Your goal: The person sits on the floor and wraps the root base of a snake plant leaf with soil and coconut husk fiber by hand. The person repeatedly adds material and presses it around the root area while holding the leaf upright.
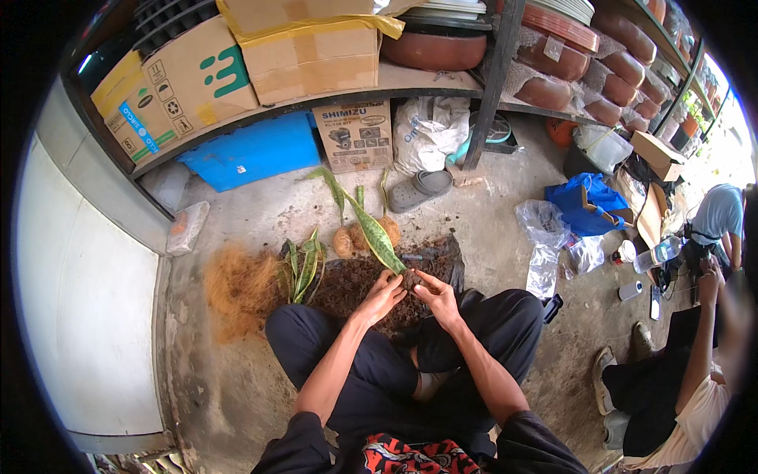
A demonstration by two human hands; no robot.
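Between my two hands is a snake plant leaf (374, 230) with a dark ball of soil (413, 281) at its base. My left hand (384, 296) grips the leaf's base and the ball's left side; my right hand (437, 297) holds the ball from the right. Beneath them, loose brown growing medium (349, 287) lies on a black plastic sheet (455, 260). Several fibre-wrapped balls with leaves, one a tan ball (343, 242), stand beyond the sheet. Left of it are more snake plant leaves (306, 266) and a heap of orange-brown coir fibre (240, 284).
Ahead are a grey clog (420, 191), a blue bin (251, 151) and a shelf (426, 86) with cardboard boxes and pots. To the right lie clear plastic bags (542, 260), a blue bag (586, 204) and a water bottle (657, 255). Two other people sit at far right. A white panel (89, 296) stands left.
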